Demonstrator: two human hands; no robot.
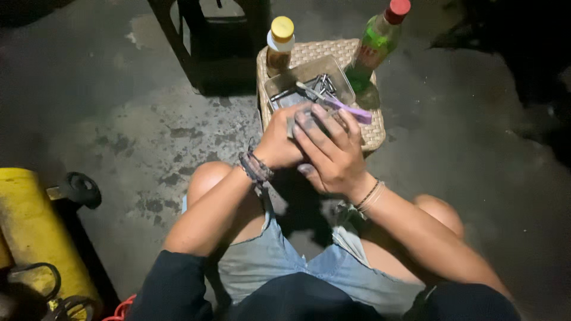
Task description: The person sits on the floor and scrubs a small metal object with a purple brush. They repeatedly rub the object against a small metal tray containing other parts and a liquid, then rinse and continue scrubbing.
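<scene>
My left hand and my right hand are pressed together in front of my knees, fingers grimy and overlapping. They close around a small object that their fingers hide. Just beyond them a clear plastic tray of small metal parts rests on a woven wicker stool. A purple-handled toothbrush lies across the tray's near edge, close to my right fingertips.
A brown bottle with a yellow cap and a green bottle with a red cap stand on the stool beside the tray. A dark crate sits behind. A yellow cylinder lies at left on the stained concrete floor.
</scene>
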